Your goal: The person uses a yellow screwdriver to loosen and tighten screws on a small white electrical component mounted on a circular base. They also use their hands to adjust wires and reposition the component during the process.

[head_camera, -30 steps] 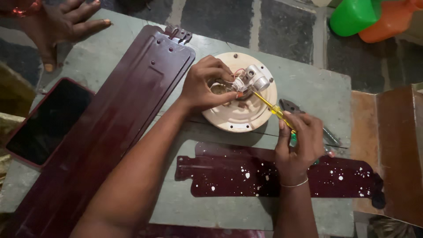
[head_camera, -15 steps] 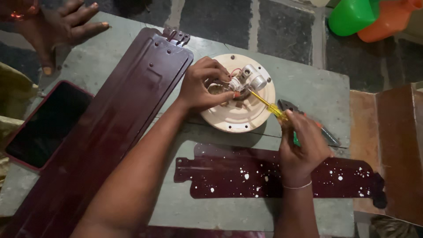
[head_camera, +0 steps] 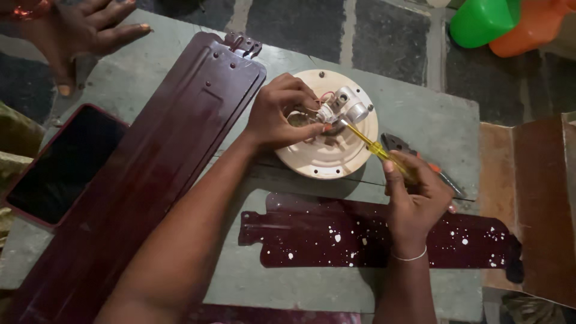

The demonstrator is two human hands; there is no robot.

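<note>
A: Where's the work sitting?

B: On the round cream motor housing [head_camera: 327, 153], middle of the grey table [head_camera: 420, 120]. The left hand [head_camera: 279, 114] pinches the small metal fitting [head_camera: 348, 108] and its wires on top of that housing.

A: And the tool?

B: The right hand [head_camera: 417, 195], just right of the housing, is wrapped tight round the yellow screwdriver [head_camera: 375, 147]. Keep the blade square in its 1 screw (wires held clear) and press before turning.

Yellow-handled screwdriver [head_camera: 384, 152] slants onto the round cream fan motor [head_camera: 327, 126], lying flat.
</note>
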